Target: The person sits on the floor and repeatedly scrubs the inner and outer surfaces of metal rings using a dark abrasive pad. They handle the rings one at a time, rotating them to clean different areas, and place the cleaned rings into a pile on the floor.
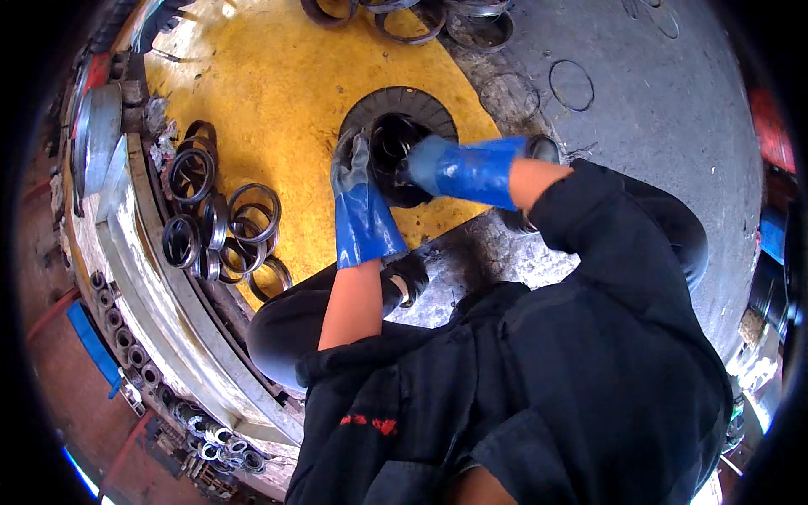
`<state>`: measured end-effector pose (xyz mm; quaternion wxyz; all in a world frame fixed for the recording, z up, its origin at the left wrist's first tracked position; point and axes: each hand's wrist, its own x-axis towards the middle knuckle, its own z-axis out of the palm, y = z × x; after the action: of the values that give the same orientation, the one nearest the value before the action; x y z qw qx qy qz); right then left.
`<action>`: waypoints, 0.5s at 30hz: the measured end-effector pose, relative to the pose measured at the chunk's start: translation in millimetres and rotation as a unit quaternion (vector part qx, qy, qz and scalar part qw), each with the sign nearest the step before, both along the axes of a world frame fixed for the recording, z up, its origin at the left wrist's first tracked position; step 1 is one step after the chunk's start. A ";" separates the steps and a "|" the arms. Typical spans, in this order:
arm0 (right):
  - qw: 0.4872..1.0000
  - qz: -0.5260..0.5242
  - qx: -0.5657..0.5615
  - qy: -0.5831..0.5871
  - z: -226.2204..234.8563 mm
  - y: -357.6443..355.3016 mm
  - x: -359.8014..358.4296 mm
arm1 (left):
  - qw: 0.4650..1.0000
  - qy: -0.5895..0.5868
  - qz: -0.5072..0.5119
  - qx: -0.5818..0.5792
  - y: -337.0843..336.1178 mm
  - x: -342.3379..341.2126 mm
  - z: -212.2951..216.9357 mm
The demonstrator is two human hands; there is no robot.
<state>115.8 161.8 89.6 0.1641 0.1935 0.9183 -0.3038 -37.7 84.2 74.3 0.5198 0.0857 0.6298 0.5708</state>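
On the yellow floor in front of me stands a black round tub (407,195) with a dark grey disc-like piece (404,97) showing behind its far side. My left hand (352,164), in a blue rubber glove, grips the left side of the tub, its fingers pointing away from me. My right hand (427,165), gloved the same way, comes in from the right and reaches over the tub's opening. Its fingertips are lost in the dark there, so what they touch is hidden. Inside the tub, curved shiny black edges (396,139) show, like rings.
Several black rings (252,215) lie piled to the left, beside a curved metal edge (160,278). More large rings (410,25) sit at the far side. A thin ring (571,85) lies on the grey floor at the right. Small rings (223,446) are at the lower left.
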 end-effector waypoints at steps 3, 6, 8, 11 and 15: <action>0.991 0.001 0.122 0.058 9.1 36.4 -12.8 | 1.000 -0.002 0.002 -0.002 -1.1 0.5 0.0; 0.980 -0.155 0.070 0.100 0.6 27.2 -7.4 | 1.000 0.001 0.007 -0.004 -1.1 0.4 -1.6; 0.971 -0.237 0.022 -0.003 20.3 11.9 -13.6 | 1.000 0.003 0.012 -0.002 -2.9 -1.6 -3.3; 0.983 -0.181 -0.038 0.019 -32.2 -6.1 -0.2 | 1.000 -0.004 0.005 0.006 -0.5 0.1 -7.3; 0.943 -0.212 -0.257 -0.012 -47.8 -21.7 -4.1 | 1.000 -0.008 0.005 0.013 -3.2 -3.6 -9.4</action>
<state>111.8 140.1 41.8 0.1510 0.3390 0.7447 -0.5547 -41.3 81.0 64.9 0.5208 0.0843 0.6187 0.5822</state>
